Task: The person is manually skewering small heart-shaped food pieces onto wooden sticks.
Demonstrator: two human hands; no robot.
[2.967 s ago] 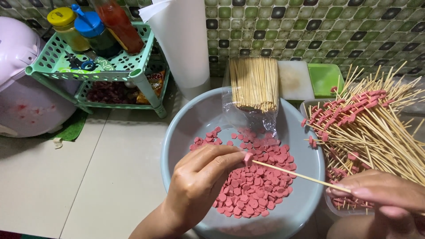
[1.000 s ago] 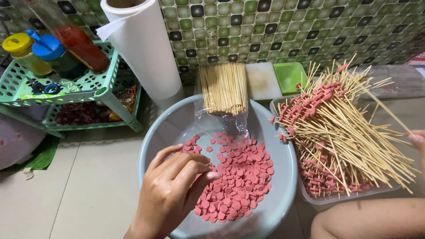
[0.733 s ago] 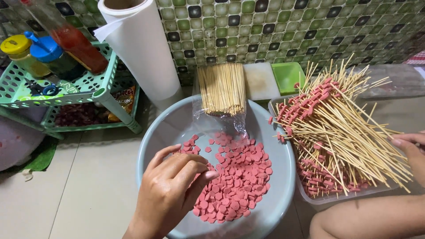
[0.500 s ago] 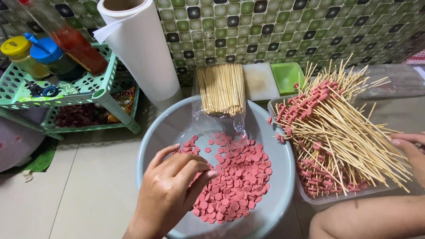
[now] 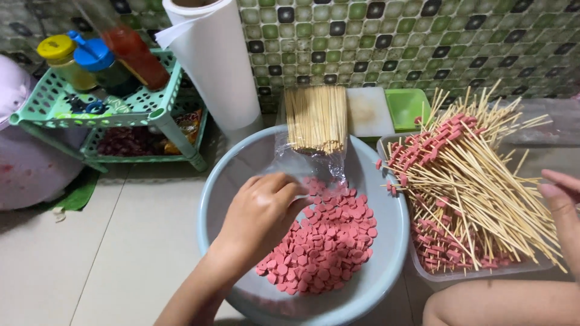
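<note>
A grey-blue bowl [image 5: 210, 194] holds a heap of round pink sausage slices [image 5: 329, 241]. My left hand [image 5: 261, 212] hovers over the bowl's near-left part, fingers curled, fingertips at the clear plastic bag [image 5: 302, 169] that hangs over the far rim. That bag holds a bundle of bare bamboo skewers [image 5: 314, 118]. To the right, a clear tray [image 5: 459, 279] carries a big pile of skewers [image 5: 477, 187], many threaded with pink slices. My right hand [image 5: 565, 208] is at the right edge beside that pile, fingers straight, holding nothing.
A white paper roll [image 5: 214, 66] stands against the tiled wall. A green plastic rack [image 5: 96, 108] at the left holds sauce bottles [image 5: 136, 57]. A white block [image 5: 370, 111] and a green tub [image 5: 408, 105] sit behind the bowl. My leg [image 5: 501, 305] is at the bottom right.
My left hand has risen from the slices toward the bag at the bowl's far rim. The skewer my right hand held three seconds ago is gone from it.
</note>
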